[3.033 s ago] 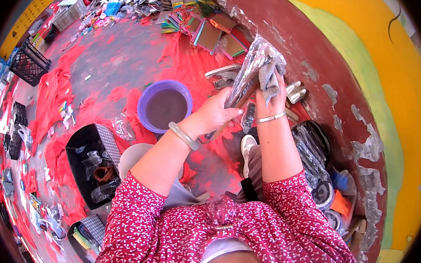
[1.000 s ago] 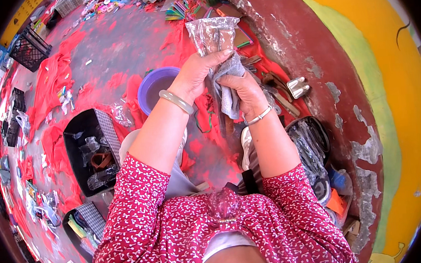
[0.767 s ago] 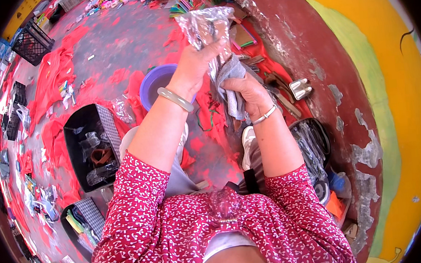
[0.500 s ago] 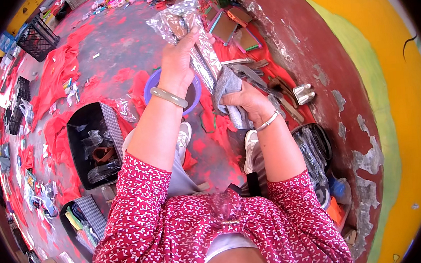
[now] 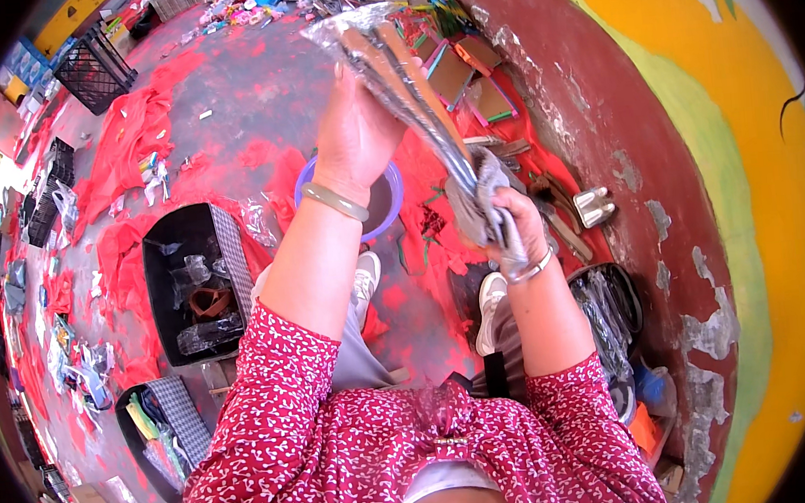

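My right fingers (image 5: 520, 212) clamp the grey cloth (image 5: 486, 183) against the lower end of a plastic-wrapped brown bundle (image 5: 406, 86); its upper end rests against my left hand (image 5: 355, 134), whose grip I cannot tell; the purple basin (image 5: 397, 195) stands beyond.

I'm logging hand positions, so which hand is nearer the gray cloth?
Right. The right hand grips the gray cloth; the left hand is apart from it, higher and to the left in the picture.

Long brn item (image 5: 423, 87) in clr plastic (image 5: 330, 32), tilted, gry cloth (image 5: 480, 196) round lwr end.
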Demonstrator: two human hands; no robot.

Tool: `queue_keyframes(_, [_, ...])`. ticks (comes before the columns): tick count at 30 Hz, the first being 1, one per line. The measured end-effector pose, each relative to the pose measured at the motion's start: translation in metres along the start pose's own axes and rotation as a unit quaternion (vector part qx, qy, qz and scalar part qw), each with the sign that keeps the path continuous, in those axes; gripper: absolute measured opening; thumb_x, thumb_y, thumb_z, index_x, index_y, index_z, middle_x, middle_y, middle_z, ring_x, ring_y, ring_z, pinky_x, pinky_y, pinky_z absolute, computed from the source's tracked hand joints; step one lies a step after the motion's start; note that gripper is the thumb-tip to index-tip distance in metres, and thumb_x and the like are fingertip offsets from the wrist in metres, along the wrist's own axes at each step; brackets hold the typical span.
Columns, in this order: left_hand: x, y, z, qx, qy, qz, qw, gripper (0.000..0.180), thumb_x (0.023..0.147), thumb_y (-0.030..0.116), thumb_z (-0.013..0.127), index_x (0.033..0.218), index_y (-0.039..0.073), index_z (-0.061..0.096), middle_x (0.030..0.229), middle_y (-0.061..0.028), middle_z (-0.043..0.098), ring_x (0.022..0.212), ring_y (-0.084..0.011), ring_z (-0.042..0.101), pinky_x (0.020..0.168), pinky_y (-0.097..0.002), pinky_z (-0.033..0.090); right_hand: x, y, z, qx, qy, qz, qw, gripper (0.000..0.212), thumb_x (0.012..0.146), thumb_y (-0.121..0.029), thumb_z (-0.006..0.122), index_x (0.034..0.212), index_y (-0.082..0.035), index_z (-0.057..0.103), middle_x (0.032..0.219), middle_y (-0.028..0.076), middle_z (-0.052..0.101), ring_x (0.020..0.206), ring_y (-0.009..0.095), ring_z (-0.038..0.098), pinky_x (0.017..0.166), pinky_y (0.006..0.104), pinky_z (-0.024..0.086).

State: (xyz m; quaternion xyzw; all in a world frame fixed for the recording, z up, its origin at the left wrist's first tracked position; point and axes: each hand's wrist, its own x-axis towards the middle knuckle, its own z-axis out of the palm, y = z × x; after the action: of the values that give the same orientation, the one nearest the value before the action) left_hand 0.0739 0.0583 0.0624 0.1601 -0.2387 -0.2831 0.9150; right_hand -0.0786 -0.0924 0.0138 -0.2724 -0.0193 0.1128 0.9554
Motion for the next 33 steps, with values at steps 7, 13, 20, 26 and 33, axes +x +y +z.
queue_keyframes(7, [-0.011,-0.014,0.014,-0.067,-0.067,-0.046,0.994,0.062,0.081,0.041,0.063,0.127,0.004,0.044,0.118,-0.0170,0.055,0.113,-0.0301,0.051,0.098,-0.0449,0.039,0.002,0.035,0.022,0.116,-0.102,0.056,0.986,0.049,0.077,-0.030,0.058,0.111,0.004,0.049,0.072,0.016,0.057,0.034,0.020,0.045,0.029,0.0293,0.033])
queue_keyframes(13, [-0.013,-0.013,-0.007,-0.100,-0.076,-0.062,0.990,0.042,0.084,0.032,0.061,0.114,0.004,0.052,0.080,-0.0073,0.055,0.080,-0.0251,0.058,0.076,-0.0424,0.052,0.011,0.043,0.020,0.127,-0.024,0.042,0.991,0.039,0.084,-0.033,0.057,0.105,-0.001,0.054,0.069,0.011,0.059,0.046,0.018,0.053,0.036,0.0273,0.039])
queue_keyframes(20, [-0.004,0.001,-0.008,0.063,0.111,0.013,0.992,0.021,0.086,0.022,0.062,0.099,0.007,0.058,0.091,-0.0041,0.062,0.082,-0.0188,0.060,0.074,-0.0345,0.049,0.017,0.017,-0.019,-0.076,0.363,-0.169,0.913,0.023,0.090,-0.025,0.052,0.102,-0.005,0.056,0.092,0.009,0.063,0.072,0.018,0.062,0.059,0.0323,0.050])
queue_keyframes(26, [-0.006,-0.020,-0.005,0.206,0.126,0.005,0.970,0.019,0.085,0.008,0.060,0.104,0.005,0.057,0.098,-0.0028,0.062,0.088,-0.0134,0.058,0.081,-0.0295,0.046,-0.007,-0.024,-0.002,-0.105,0.153,-0.268,0.945,0.044,0.087,-0.029,0.058,0.121,-0.003,0.045,0.110,0.011,0.056,0.099,0.023,0.057,0.082,0.0381,0.049])
queue_keyframes(33, [-0.019,-0.055,0.013,0.250,0.034,-0.053,0.966,0.030,0.082,-0.001,0.059,0.111,0.003,0.053,0.103,-0.0050,0.061,0.094,-0.0146,0.059,0.086,-0.0305,0.045,-0.008,-0.013,0.002,-0.166,0.105,-0.256,0.947,0.057,0.085,-0.036,0.062,0.127,-0.004,0.040,0.109,0.007,0.056,0.095,0.018,0.056,0.078,0.0335,0.049])
